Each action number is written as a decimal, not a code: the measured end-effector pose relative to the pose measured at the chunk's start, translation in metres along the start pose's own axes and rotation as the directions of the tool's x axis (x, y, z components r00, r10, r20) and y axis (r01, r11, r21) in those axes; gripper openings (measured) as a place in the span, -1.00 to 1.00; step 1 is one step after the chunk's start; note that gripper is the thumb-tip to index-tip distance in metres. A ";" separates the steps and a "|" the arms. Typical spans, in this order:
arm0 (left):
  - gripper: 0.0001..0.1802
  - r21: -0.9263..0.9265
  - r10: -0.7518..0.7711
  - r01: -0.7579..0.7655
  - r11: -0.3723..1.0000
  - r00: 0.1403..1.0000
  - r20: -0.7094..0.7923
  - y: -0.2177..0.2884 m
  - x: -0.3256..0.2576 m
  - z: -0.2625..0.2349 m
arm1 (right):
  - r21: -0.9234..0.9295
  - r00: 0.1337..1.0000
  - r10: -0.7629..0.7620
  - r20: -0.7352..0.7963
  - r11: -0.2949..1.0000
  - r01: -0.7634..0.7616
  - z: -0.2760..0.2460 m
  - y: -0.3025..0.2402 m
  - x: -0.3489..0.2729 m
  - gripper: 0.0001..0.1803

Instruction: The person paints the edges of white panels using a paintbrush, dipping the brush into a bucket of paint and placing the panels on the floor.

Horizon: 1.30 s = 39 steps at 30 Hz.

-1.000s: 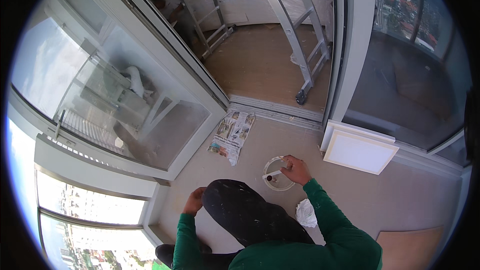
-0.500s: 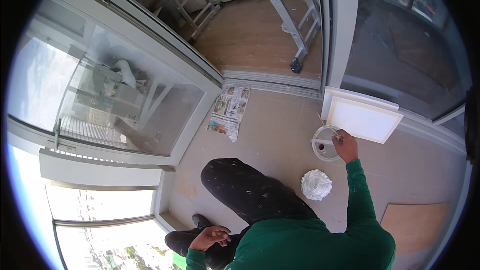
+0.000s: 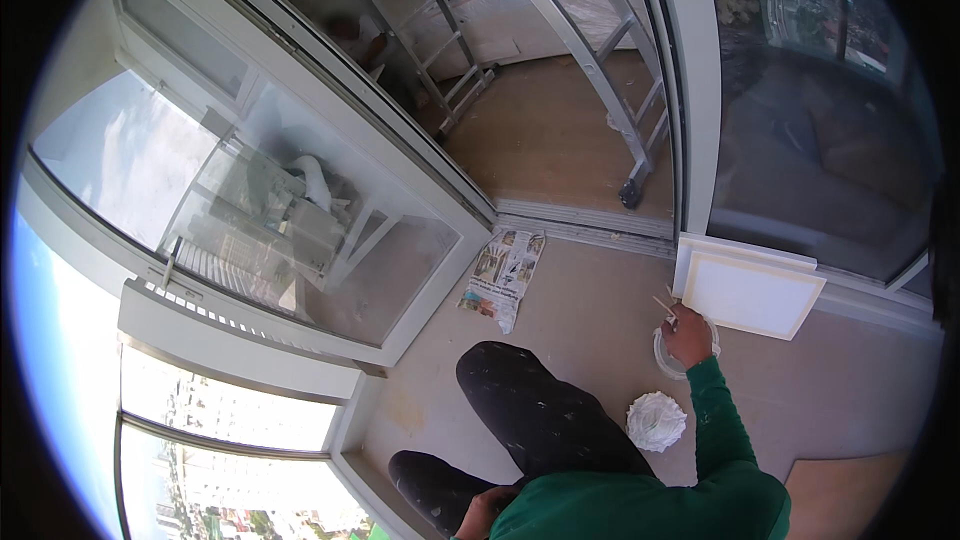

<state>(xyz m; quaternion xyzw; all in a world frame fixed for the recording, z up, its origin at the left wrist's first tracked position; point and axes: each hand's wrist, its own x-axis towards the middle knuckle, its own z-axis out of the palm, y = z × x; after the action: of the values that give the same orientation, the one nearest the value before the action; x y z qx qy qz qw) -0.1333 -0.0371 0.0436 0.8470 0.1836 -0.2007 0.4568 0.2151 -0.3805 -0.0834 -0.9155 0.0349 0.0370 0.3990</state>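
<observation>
My right hand is closed around a thin wooden stick, whose pale end juts out past the fingers. Whether it is a brush handle cannot be made out. Beneath that hand lies a round, white-rimmed container, largely covered by the hand and wrist. Nearer to me on the floor rests a round, crumpled white bundle. By my thigh at the lower edge is my left hand, with its fingers mostly hidden. White rectangular panels lean against the frame beyond my right hand.
Newspaper lies on the floor near the door track. Glazed door panels stand at the left. Through the doorway are metal ladders and a dim person. A brown board lies at the lower right.
The view has shifted, so the surroundings sit lower and further right. My right hand now covers more of the container, with the stick's end pointing up-left. My left hand has drawn in against my thigh.
</observation>
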 end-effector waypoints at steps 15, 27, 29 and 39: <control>-0.66 0.127 0.144 -0.165 0.978 0.977 0.157 0.000 0.037 -0.023 | 0.405 0.933 -0.349 -0.083 0.844 0.352 -0.028 -0.105 -0.032 -0.84; -0.63 -0.040 0.098 -0.096 0.995 0.992 0.075 -0.078 0.076 -0.013 | 0.546 0.852 0.097 0.515 0.729 -0.413 -0.042 0.069 0.055 -0.69; -0.63 -0.128 0.069 -0.060 0.990 0.995 0.068 -0.081 0.076 -0.013 | 0.303 0.856 0.181 0.483 0.883 -0.358 -0.039 0.070 0.062 -0.69; -0.62 -0.035 0.073 -0.074 0.997 0.997 -0.022 -0.075 0.061 -0.014 | -0.245 0.939 -0.231 0.254 0.924 0.294 0.026 0.120 0.085 -0.74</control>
<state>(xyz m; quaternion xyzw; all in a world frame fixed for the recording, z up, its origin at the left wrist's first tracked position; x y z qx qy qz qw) -0.1162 0.0213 -0.0328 0.8468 0.1606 -0.1716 0.4772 0.2875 -0.4457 -0.1967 -0.9490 -0.1387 0.0890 0.2688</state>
